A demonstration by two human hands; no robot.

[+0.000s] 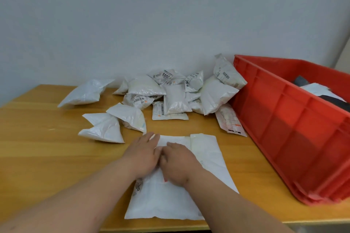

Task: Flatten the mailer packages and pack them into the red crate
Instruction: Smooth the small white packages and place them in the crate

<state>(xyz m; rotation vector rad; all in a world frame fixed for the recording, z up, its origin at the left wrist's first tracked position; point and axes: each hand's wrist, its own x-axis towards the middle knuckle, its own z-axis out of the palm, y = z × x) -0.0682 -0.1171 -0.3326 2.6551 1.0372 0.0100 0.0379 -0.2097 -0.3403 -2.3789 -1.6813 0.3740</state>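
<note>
Pressing down on a large white mailer (200, 168) near the front edge of the table (37, 138), the left hand (141, 154) and right hand (178, 162) lie side by side with fingers straight and flat, palms down, grasping nothing. This looks like the flattening step: the bag already lies fairly flat. A heap of puffy mailers (170, 92) waits toward the back edge by the wall, some leaning on the red crate (284, 119), which takes up the table's right side and already holds a few items. Next, the flattened mailer probably needs gripping by an edge and carrying rightward over the crate's rim.
</note>
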